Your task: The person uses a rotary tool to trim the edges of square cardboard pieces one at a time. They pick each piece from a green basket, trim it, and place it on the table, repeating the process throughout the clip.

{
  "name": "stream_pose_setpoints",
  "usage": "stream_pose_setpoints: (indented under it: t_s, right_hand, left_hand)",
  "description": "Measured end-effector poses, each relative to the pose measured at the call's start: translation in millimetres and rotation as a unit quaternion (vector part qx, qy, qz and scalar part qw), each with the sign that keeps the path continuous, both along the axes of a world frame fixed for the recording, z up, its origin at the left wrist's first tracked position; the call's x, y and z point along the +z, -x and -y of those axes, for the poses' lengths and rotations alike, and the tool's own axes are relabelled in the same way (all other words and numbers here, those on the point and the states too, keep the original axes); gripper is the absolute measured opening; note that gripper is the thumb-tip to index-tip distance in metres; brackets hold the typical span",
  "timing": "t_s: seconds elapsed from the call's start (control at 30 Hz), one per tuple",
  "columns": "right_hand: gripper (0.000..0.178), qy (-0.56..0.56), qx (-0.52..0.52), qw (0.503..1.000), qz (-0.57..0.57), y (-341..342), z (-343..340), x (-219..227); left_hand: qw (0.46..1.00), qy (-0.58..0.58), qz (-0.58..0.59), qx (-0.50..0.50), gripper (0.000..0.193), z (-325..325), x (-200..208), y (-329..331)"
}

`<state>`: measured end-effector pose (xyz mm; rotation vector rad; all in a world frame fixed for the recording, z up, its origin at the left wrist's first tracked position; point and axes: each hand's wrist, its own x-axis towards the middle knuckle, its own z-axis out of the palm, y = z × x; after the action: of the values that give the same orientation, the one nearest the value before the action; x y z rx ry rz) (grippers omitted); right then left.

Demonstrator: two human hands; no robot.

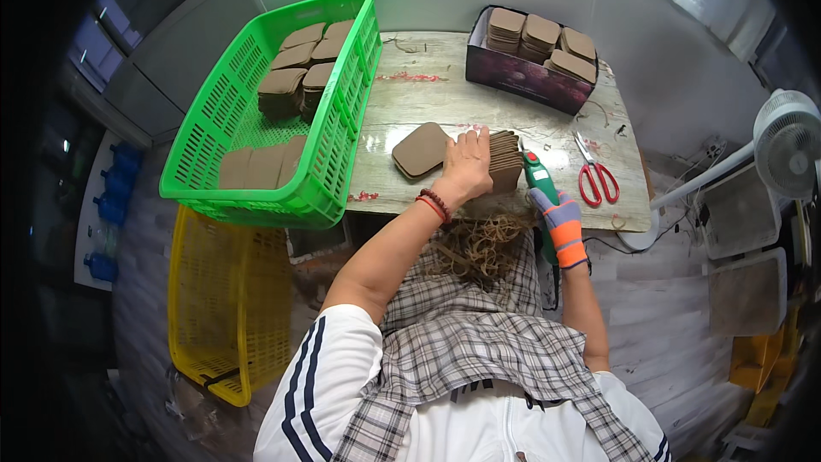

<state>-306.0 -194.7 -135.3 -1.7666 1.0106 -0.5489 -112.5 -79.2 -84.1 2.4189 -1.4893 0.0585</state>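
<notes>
My bare left hand [467,164] is closed on a stack of brown rounded pads [506,173], which stands on edge near the table's front. Just left of that hand, more brown pads [421,151] lie flat in a low pile. My right hand [562,224], in a grey and orange glove, is wrapped round a green corded power tool [538,173] with a red button. The tool's tip is close to the right side of the stack; whether they touch I cannot tell. Tangled brown trimmings [486,244] lie on the checked apron in my lap.
On the left, a green crate [359,107] holds several pad stacks. A dark box [526,83] of pads stands at the back right. Red-handled scissors [597,181] lie right of the tool. A yellow crate [205,299] stands below; a white fan [787,137] is at far right.
</notes>
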Motion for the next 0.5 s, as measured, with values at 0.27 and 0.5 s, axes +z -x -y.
stream_pose_setpoints:
  t_s: [0.27,0.5]
  right_hand:
    - [0.045,0.009,0.007,0.999,0.034,-11,-5,14]
    - [0.034,-0.026,0.024,0.999,0.007,-9,-12,25]
  left_hand:
    - [1.000,-0.010,-0.010,-0.009,0.106,-3,2,0]
    - [0.999,0.025,-0.004,-0.020,0.060,-7,1,0]
